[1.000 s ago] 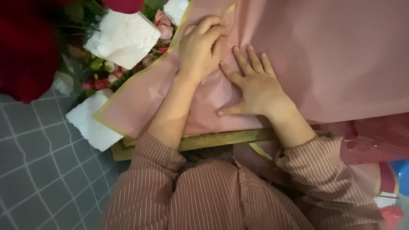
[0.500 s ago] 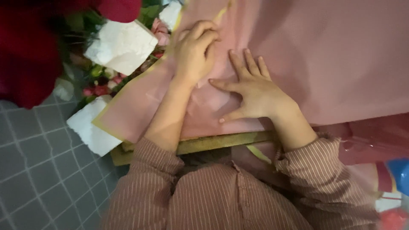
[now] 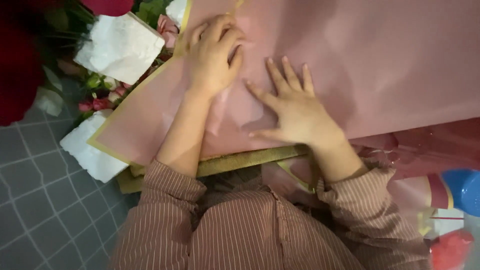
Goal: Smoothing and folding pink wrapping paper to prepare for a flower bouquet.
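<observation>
A large pink wrapping sheet [image 3: 380,65] with a thin gold border lies spread in front of me. My left hand [image 3: 212,57] rests near the sheet's upper left border, fingers curled and thumb tucked in, pinching a fold of the paper. My right hand [image 3: 292,105] lies flat on the sheet just right of it, fingers spread and thumb pointing toward the left hand. Both forearms come out of brown striped sleeves [image 3: 170,200].
White foam blocks [image 3: 120,47] [image 3: 90,150] and small pink roses [image 3: 97,104] lie left of the sheet, with dark red flowers [image 3: 20,75] beyond. A gold-edged board [image 3: 250,160] shows under the sheet. Grey floor tiles [image 3: 40,200] are lower left. A blue object [image 3: 462,190] sits at the right.
My right hand has slid a little left toward the left hand, with its thumb stretched out. The left hand stays curled in the same spot.
</observation>
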